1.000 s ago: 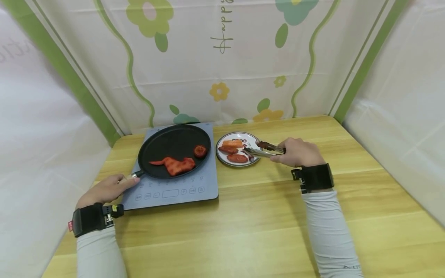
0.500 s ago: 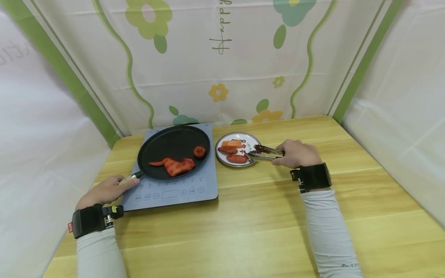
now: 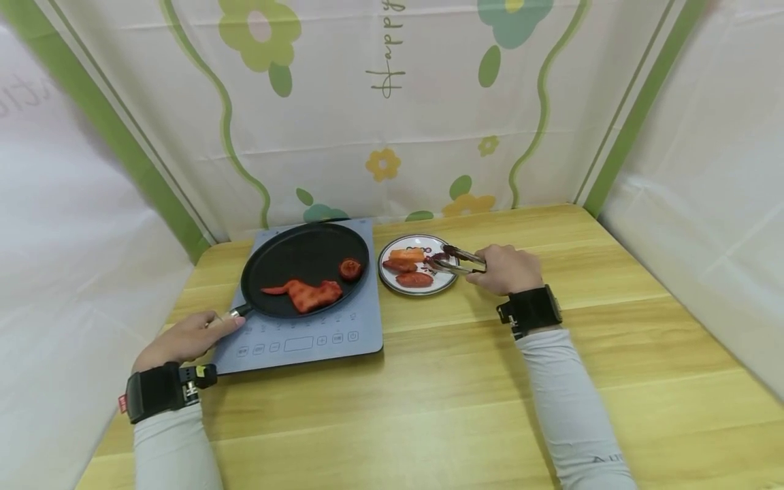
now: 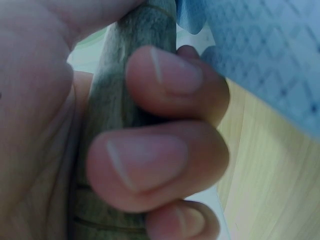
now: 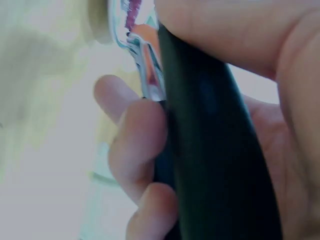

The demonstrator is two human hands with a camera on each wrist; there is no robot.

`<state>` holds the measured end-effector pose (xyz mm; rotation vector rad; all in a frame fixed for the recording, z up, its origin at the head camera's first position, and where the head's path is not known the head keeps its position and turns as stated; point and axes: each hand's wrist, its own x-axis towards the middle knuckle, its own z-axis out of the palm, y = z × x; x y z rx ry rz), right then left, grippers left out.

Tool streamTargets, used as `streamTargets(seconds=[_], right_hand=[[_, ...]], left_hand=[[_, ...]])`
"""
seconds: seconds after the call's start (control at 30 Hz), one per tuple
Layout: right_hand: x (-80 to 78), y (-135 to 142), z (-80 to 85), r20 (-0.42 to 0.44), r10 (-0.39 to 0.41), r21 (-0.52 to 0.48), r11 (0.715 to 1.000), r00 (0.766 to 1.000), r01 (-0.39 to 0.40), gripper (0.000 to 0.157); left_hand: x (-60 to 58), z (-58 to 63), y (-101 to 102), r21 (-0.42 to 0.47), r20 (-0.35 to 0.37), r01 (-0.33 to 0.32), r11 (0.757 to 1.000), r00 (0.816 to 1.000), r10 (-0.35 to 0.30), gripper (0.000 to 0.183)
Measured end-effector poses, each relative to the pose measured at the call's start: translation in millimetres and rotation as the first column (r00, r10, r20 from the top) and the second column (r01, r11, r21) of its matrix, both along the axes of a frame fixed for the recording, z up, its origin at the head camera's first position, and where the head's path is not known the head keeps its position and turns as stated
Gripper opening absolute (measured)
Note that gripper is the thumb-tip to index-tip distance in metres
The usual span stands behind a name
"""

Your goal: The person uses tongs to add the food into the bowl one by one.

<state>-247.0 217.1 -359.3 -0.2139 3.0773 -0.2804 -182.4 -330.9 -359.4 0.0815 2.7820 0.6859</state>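
In the head view, the right hand [image 3: 507, 269] (sleeve [image 3: 572, 408] cropped) hides the rear of the tongs [image 3: 468, 256].

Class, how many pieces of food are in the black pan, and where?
2: a long reddish piece towards the near side of the pan, and a round red piece by its right edge.

Tongs [image 3: 467, 256] — farther left over the plate [image 3: 438, 280]

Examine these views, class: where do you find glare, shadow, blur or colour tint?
Head view: mostly sharp, with a pale sheen on the table and a soft shadow beside the right sleeve; left wrist view: cool-tinted, the left fingers clearer than the background; right wrist view: washed out along its left side, background blurred beyond the tongs.
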Motion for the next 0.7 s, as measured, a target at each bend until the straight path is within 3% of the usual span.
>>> streamTargets(seconds=[0.17,0.33,0.7], right_hand=[[-2.3,-8,-7.6,0.013,-0.018,0.003,1.0,1.0,0.018,0.041],[-3.2,-11,-10.7,0.015,-0.021,0.018,1.0,1.0,0.021,0.057],[-7.9,-16,-14.6,-0.033,0.002,0.003,1.0,0.999,-0.001,0.049]], left_hand=[[0.2,-1.5,-1,-0.013,0.005,0.003,1.0,1.0,-0.003,0.054],[0.6,-0.3,-1,-0.019,0.012,0.002,1.0,1.0,-0.002,0.055],[0.5,3.3,0,-0.045,0.015,0.003,0.999,1.0,-0.002,0.058]])
